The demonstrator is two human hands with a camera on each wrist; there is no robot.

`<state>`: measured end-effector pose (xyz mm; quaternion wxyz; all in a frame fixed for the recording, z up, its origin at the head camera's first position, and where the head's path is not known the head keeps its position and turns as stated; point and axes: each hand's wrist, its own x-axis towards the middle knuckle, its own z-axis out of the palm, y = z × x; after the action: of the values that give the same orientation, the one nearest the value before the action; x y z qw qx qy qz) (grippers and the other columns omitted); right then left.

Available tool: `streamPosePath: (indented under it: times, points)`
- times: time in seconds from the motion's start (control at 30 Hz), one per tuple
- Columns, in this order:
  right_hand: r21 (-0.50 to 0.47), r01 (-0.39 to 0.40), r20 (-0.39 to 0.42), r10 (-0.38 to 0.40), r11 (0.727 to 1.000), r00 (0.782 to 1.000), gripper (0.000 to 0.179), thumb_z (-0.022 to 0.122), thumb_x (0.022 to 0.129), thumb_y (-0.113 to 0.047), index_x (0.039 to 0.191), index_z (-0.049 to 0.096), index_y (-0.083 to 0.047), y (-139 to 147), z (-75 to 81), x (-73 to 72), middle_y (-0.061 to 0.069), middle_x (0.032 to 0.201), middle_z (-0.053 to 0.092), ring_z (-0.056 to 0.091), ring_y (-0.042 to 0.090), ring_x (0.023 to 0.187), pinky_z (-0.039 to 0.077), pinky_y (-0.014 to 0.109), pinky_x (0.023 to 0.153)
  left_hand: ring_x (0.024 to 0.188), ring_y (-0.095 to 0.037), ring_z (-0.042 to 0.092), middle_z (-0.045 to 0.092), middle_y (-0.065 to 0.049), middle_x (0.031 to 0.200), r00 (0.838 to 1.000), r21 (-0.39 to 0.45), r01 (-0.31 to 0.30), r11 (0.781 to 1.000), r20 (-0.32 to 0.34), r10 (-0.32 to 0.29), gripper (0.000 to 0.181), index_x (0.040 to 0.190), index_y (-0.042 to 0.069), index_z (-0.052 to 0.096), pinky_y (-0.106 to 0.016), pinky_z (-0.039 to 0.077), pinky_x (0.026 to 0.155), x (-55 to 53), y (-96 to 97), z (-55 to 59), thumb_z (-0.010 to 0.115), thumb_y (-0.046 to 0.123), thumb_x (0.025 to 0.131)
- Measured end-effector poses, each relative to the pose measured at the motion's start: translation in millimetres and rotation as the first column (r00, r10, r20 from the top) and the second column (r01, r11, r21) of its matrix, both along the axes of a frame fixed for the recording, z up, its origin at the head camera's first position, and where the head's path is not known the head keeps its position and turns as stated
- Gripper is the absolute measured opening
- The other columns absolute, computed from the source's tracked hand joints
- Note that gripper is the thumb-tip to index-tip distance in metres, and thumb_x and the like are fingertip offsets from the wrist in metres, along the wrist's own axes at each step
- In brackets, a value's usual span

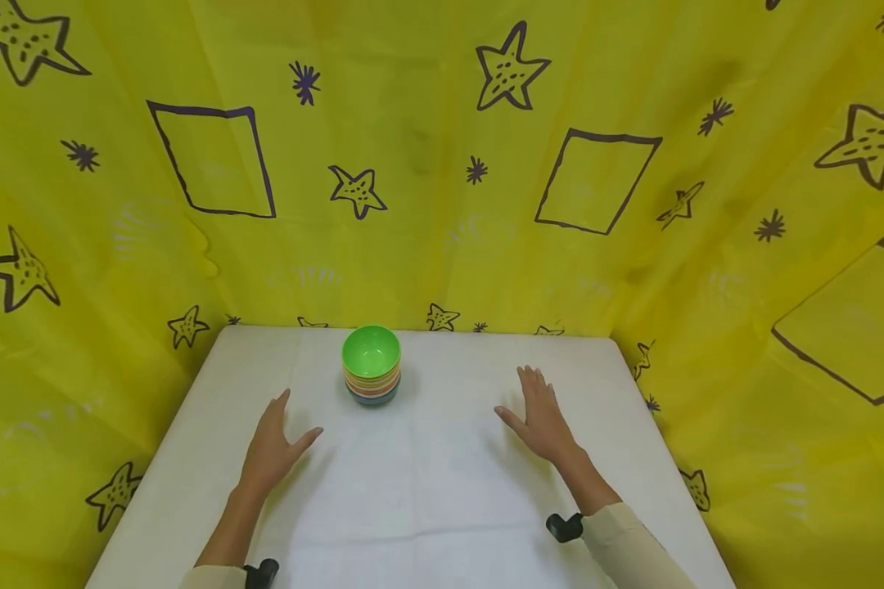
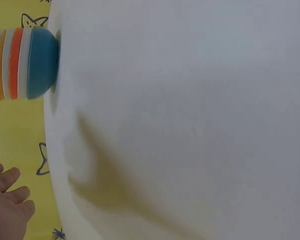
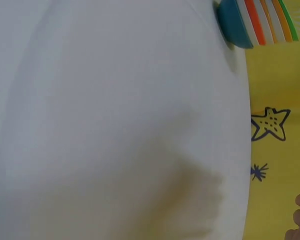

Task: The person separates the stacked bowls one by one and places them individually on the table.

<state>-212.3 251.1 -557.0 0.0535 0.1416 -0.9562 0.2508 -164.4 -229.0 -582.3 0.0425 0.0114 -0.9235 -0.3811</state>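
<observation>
A stack of nested bowls (image 1: pixel 372 360) stands upright toward the back of the white table, left of its middle. The top bowl is bright green inside; below it show yellow, orange and pale rims, with a blue bowl (image 2: pixel 42 62) at the bottom. My left hand (image 1: pixel 272 446) hovers over the table, in front and left of the stack, thumb spread from straight fingers. On the other side, my right hand (image 1: pixel 543 417) is held above the table, farther from the bowls, its fingers extended. Both hands hold nothing, and each casts a shadow on the cloth.
The white-covered table (image 1: pixel 420 491) has faint creases. Yellow curtains (image 1: pixel 427 164) with drawn stars and squares surround its back and sides. A dark camera mount (image 1: pixel 563 528) sits at the right wrist, another (image 1: pixel 261 574) at the left.
</observation>
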Motion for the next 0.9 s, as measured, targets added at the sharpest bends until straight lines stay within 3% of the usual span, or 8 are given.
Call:
streamPosePath:
  times: [0.2,0.4,0.63,0.9]
  points:
    - [-0.098,0.003,0.109,0.007,0.995,0.994,0.094,0.064,0.102,-0.051,0.163,0.021,0.006,-26.5,-0.7,-11.3,0.027,0.169,0.021,0.012,0.045,0.158,0.011,0.061,0.127,0.152,-0.055,0.018,0.026,-0.036,0.164,0.999,-0.002,0.026,1.0,-0.019,-0.026,0.104,0.162,-0.008,0.02,-0.067,0.019,0.123,-23.4,22.1,-5.0,0.083,0.033,0.091]
    - [-0.221,0.048,0.221,0.002,0.974,0.975,0.097,0.063,0.1,-0.057,0.166,0.021,-0.001,-56.5,6.2,-20.0,0.021,0.172,0.019,0.013,0.04,0.159,0.015,0.062,0.126,0.153,-0.054,0.018,0.025,-0.036,0.164,0.998,0.014,0.052,0.999,-0.033,-0.052,0.107,0.163,-0.007,0.02,-0.066,0.019,0.124,-37.4,39.6,-10.0,0.085,0.034,0.089]
    - [-0.246,0.025,0.21,0.029,0.969,0.977,0.097,0.068,0.097,-0.055,0.167,0.022,-0.005,-92.5,23.2,-35.3,0.018,0.173,0.02,0.018,0.037,0.159,0.02,0.059,0.126,0.154,-0.052,0.017,0.024,-0.035,0.165,0.998,0.033,0.05,0.998,-0.03,-0.049,0.11,0.163,-0.008,0.019,-0.064,0.018,0.125,-49.3,50.3,-8.7,0.087,0.036,0.088]
    - [-0.223,-0.054,0.169,0.093,0.973,0.981,0.102,0.072,0.094,-0.058,0.167,0.022,-0.007,-128.5,35.0,-57.3,0.016,0.172,0.022,0.02,0.034,0.158,0.024,0.056,0.126,0.155,-0.051,0.014,0.021,-0.035,0.166,1.0,0.033,0.022,0.999,0.002,-0.022,0.114,0.163,-0.007,0.016,-0.064,0.018,0.124,-62.1,57.6,-10.7,0.089,0.035,0.086]
